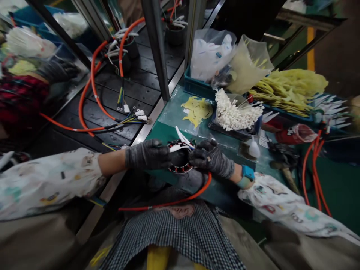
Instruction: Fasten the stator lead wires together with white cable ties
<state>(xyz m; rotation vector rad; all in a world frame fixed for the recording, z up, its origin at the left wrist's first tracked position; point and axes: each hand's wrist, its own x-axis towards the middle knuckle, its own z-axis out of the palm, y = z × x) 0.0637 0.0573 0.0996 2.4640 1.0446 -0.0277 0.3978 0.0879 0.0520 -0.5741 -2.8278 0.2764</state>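
Note:
A motor stator [180, 168], a dark ring with red and white windings inside, stands in front of me at the near edge of the green work table. White sleeved leads [182, 138] rise from its top. My left hand [150, 154], in a grey glove, is closed against the left side of the stator. On the opposite rim, my right hand [209, 155], also gloved, has its fingers bent near the leads; its fingertips are partly hidden. From beneath the right hand an orange cable [206, 183] curves down and left across my apron.
Right of the stator are white tubing pieces [236, 112], yellow insulation sheets [292, 88], a hammer [289, 178] and a small white bottle [254, 148]. To the left runs a slatted conveyor [140, 88] with orange-cabled stators, beside metal posts [157, 48]. A co-worker's gloved hand [57, 69] is beyond.

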